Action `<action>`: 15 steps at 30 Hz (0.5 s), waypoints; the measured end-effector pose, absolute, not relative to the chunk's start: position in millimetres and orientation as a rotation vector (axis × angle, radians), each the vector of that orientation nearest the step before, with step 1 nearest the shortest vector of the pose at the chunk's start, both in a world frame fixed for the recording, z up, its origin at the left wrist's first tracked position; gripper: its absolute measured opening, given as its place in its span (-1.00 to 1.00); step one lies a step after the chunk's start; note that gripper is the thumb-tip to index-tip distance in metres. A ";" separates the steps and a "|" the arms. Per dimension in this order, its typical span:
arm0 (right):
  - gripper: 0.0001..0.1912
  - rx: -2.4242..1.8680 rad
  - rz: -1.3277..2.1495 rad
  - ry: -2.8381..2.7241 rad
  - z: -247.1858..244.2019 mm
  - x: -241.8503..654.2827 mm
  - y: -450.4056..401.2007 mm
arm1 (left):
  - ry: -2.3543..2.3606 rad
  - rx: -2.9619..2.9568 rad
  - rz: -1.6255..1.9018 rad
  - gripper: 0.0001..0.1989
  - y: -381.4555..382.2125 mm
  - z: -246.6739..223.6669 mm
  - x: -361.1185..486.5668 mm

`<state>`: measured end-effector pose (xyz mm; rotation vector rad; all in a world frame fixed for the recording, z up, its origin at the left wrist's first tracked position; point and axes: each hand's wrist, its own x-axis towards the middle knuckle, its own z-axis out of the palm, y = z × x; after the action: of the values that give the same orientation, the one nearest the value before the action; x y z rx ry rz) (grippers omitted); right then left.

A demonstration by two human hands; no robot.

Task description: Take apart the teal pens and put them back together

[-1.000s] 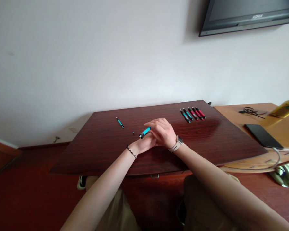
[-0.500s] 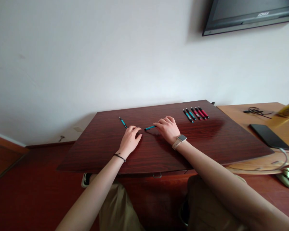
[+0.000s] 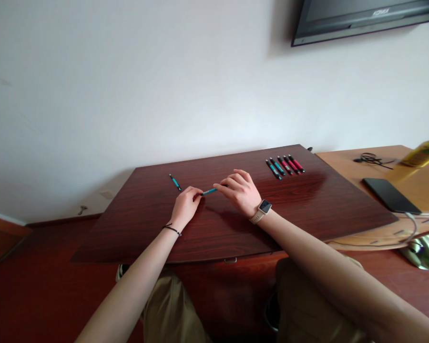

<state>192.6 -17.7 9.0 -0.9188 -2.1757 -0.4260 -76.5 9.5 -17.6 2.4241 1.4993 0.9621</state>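
A teal pen (image 3: 209, 191) with dark ends is stretched between my two hands, above the dark wooden table (image 3: 214, 238). My left hand (image 3: 186, 206) pinches its left tip between thumb and fingers. My right hand (image 3: 241, 191), with a watch on the wrist, grips the other end, which the fingers partly hide. Another teal pen (image 3: 175, 182) lies alone on the table, just beyond my left hand. Farther right, a row of pens lies side by side: two teal pens (image 3: 277, 166) and three red pens (image 3: 296, 164).
On the lighter table (image 3: 411, 190) adjoining at the right are a black phone (image 3: 391, 195) with a cable plugged in, a coiled black cord (image 3: 373, 160) and a yellow can (image 3: 423, 153). A wall-mounted TV (image 3: 368, 21) hangs above. The white wall borders the table's far edge.
My left hand has closed its fingers on the left tip of the teal pen that my right hand holds. The whole view has shifted slightly.
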 end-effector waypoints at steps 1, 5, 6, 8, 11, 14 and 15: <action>-0.57 -0.912 -0.417 -2.176 8.7 192.6 -17.3 | 1.493 2.392 1.000 -0.84 9.9 -19.0 -76.2; -0.60 -0.925 -0.405 -2.175 8.2 193.3 -16.1 | 1.393 2.269 1.086 -0.84 11.4 -23.3 -76.9; -0.61 -0.929 -0.408 -2.179 8.3 193.6 -16.3 | 1.362 2.238 1.095 -0.84 11.8 -24.3 -77.4; -0.61 -0.931 -0.409 -2.187 8.7 194.4 -17.4 | 1.316 2.178 1.110 -0.85 12.6 -25.8 -78.1; -0.59 -0.932 -0.389 -2.205 9.6 195.4 -19.8 | 1.265 2.116 1.130 -0.85 12.7 -26.5 -78.4; -0.61 -0.929 -0.373 -2.202 10.1 195.4 -21.3 | 1.236 2.117 1.140 -0.84 11.3 -25.0 -78.2; -0.62 -0.930 -0.370 -2.196 10.0 195.3 -21.4 | 1.231 2.126 1.141 -0.84 10.9 -24.4 -78.3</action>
<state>195.3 -21.4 10.0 -0.9299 -2.1963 -0.3696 -78.3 10.9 -24.4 2.1260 1.2314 1.1406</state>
